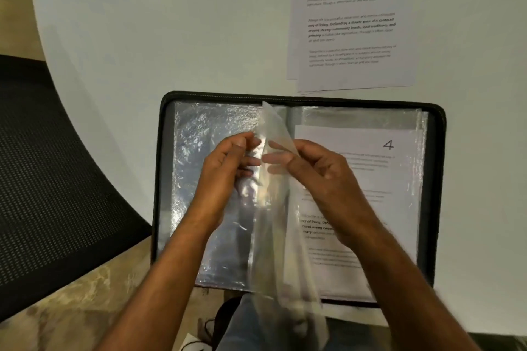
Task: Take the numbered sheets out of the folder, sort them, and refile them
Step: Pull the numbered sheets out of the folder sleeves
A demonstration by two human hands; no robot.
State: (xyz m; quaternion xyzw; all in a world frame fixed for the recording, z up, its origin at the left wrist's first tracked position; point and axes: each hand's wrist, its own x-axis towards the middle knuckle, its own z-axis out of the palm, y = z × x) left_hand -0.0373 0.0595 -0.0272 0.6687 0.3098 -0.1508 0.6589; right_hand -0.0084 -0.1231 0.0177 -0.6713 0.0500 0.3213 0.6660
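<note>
Scene: I look down on an open black zip folder (437, 179) lying on a white table (171, 37), its near edge overhanging toward my lap.

Left hand: my left hand (228, 168) sits over the folder's left page, fingers curled, pinching the raised clear sleeve (273, 208) from its left side.

Right hand: my right hand (319, 168) meets it from the other side, thumb and fingertips closed on the same sleeve, so the two hands nearly touch across the plastic.

Sleeve: it stands on edge between my hands, rising from the folder's spine and trailing down past my wrists; I cannot tell whether anything is inside it.

Under the left hand: a stack of crinkled, shiny sleeves (194, 151) lies flat; no paper shows in them.

Under the right hand: a printed sheet marked 4 (370, 151) lies in the folder's right side, the numeral just beyond my right knuckles, my forearm covering its lower part.

Beyond the hands: a small pile of printed sheets (350, 23) rests on the table, apart from the folder's far edge, above my right hand; the text is too blurred to read.

Left of the left arm: a black mesh chair (57, 179) sits beside the table's curved edge, over a mottled tan floor (85, 308).
</note>
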